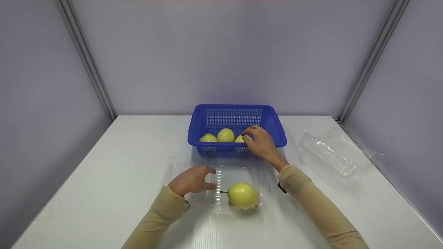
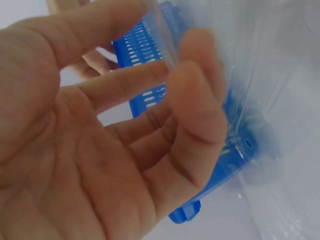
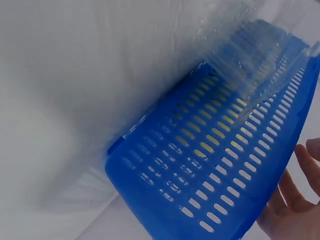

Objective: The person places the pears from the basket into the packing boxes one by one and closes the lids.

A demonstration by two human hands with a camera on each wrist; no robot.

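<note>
A clear plastic clamshell box [image 1: 238, 169] lies spread on the table, with a yellow-green pear [image 1: 242, 195] in its near right part, stem pointing left. The left hand [image 1: 193, 180] is at the box's ridged middle, thumb and fingers apart; its fingers [image 2: 195, 100] are loosely bent beside the clear plastic. Over the front rim of the blue basket [image 1: 235, 105] reaches the right hand [image 1: 261, 142], thumb and forefinger curled at the top of the rightmost pear [image 1: 238, 139]. Two more pears, a middle pear [image 1: 225, 135] and a left pear [image 1: 208, 138], lie in the basket.
Another clear plastic box [image 1: 327, 154] stands open on the right side of the white table [image 1: 104, 173]. Pale panels [image 1: 221, 52] with metal corner posts [image 1: 88, 62] close off the back and sides. The basket stands near the back panel.
</note>
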